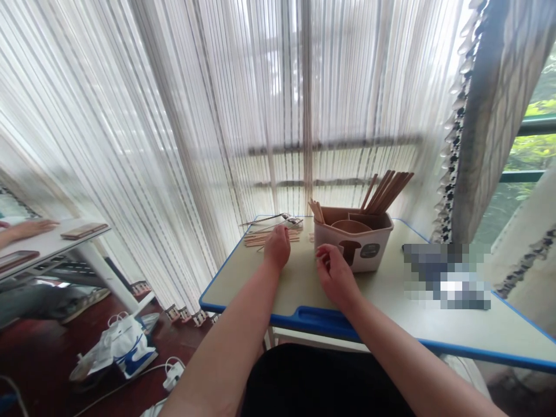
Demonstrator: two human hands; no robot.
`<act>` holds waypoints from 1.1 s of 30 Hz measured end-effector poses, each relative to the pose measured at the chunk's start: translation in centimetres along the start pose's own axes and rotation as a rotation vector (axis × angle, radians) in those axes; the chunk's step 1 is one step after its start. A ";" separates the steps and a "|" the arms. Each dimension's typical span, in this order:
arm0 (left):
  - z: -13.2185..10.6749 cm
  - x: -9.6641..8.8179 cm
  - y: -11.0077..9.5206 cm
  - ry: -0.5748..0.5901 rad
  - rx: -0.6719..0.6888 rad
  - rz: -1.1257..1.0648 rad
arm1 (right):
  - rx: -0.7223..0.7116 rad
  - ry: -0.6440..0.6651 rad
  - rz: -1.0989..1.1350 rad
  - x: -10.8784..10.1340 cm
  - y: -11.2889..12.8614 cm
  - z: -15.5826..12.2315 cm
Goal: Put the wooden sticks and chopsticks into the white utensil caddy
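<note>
A small table (391,313) with a pale top and blue rim stands before a curtained window. My left hand (277,246) reaches onto a loose pile of wooden chopsticks (260,238) with its fingers curled down over them. Metal cutlery (271,220) lies just behind the pile. My right hand (333,271) rests on the tabletop with its fingers curled, close to the front of a white organiser box (369,246). The box holds upright brown chopsticks (386,191), a few pale wooden sticks (316,211) and a brown inner cup (350,226).
A blurred-out object (447,275) lies on the table's right part. At the far left another person's hand (30,229) rests on a white table with a phone (83,231). On the dark floor lie a white and blue bag (124,347) and a charger (174,375).
</note>
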State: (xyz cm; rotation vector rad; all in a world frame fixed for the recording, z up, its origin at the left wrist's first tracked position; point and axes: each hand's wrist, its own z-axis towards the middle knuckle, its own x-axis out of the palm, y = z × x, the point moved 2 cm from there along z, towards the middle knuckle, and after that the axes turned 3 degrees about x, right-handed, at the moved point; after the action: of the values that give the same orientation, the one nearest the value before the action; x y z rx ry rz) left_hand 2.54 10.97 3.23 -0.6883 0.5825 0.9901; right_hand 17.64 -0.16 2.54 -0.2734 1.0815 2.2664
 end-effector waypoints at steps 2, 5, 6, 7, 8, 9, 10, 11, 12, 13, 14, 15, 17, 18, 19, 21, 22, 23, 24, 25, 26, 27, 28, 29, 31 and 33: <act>0.0 0.2 0.0 0.003 -0.010 -0.035 | 0.025 0.019 0.012 0.2 -0.1 0.1; 0.1 0.6 0.3 -0.013 -0.015 -0.074 | 0.048 0.068 0.024 0.7 -0.5 0.5; 0.1 0.6 0.5 -0.026 -0.008 -0.087 | 0.051 0.077 0.030 0.9 -0.6 0.7; 0.2 0.7 0.6 -0.039 0.006 -0.099 | 0.054 0.080 0.038 1.1 -0.8 0.9; 0.2 0.8 0.7 -0.049 0.028 -0.110 | 0.056 0.074 0.046 1.2 -1.0 1.1; 0.2 0.8 0.8 -0.054 0.056 -0.118 | 0.062 0.061 0.057 1.2 -1.2 1.2; 0.2 0.8 0.9 -0.054 0.091 -0.122 | 0.070 0.043 0.069 1.2 -1.4 1.4; 0.1 0.9 1.0 -0.052 0.129 -0.124 | 0.085 0.024 0.083 1.1 -1.6 1.6; 0.0 0.8 1.1 -0.051 0.165 -0.125 | 0.106 0.011 0.103 1.0 -1.8 1.7; 0.0 0.8 1.1 -0.055 0.198 -0.126 | 0.133 0.009 0.128 0.9 -1.9 1.8; -0.1 0.7 1.1 -0.064 0.230 -0.128 | 0.165 0.016 0.154 0.8 -2.1 1.9; -0.2 0.7 1.1 -0.078 0.264 -0.131 | 0.195 0.033 0.179 0.8 -2.2 2.0; -0.3 0.5 0.9 -0.113 0.334 -0.131 | 0.228 0.070 0.215 0.8 -2.3 2.2; -0.4 0.3 0.7 -0.126 0.371 -0.127 | 0.227 0.079 0.222 0.9 -2.2 2.3; -0.4 0.3 0.4 -0.132 0.411 -0.120 | 0.219 0.083 0.223 0.9 -2.2 2.4; -0.6 0.2 -0.3 -0.128 0.484 -0.095 | 0.205 0.075 0.238 1.1 -2.2 2.5; -0.7 0.1 -0.6 -0.117 0.521 -0.079 | 0.204 0.057 0.256 1.2 -2.1 2.6; -0.8 0.1 -1.0 -0.102 0.557 -0.062 | 0.204 0.036 0.277 1.2 -2.1 2.6; -0.9 0.2 -1.4 -0.085 0.588 -0.045 | 0.203 0.014 0.295 1.2 -2.1 2.6; -1.0 0.2 -1.7 -0.066 0.612 -0.030 | 0.200 -0.011 0.305 1.1 -2.0 2.6; -1.0 0.2 -1.9 -0.046 0.625 -0.015 | 0.195 -0.038 0.303 0.9 -1.9 2.6; -1.0 0.2 -2.0 -0.024 0.627 -0.001 | 0.189 -0.073 0.293 0.6 -1.8 2.6; -1.0 0.3 -2.1 -0.001 0.616 0.013 | 0.185 -0.123 0.279 0.2 -1.7 2.5; -0.9 0.4 -2.1 0.024 0.594 0.028 | 0.183 -0.192 0.268 -0.3 -1.7 2.4; -0.8 0.6 -1.8 0.085 0.518 0.060 | 0.193 -0.370 0.265 -1.3 -1.7 2.2; -0.7 0.9 -1.5 0.168 0.410 0.084 | 0.204 -0.509 0.260 -2.0 -1.9 2.0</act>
State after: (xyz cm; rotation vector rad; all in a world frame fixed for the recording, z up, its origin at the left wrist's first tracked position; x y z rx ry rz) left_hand 4.16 10.35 2.51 -0.3853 0.9373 0.8584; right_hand 20.53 1.42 3.50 0.5288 1.0998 2.2372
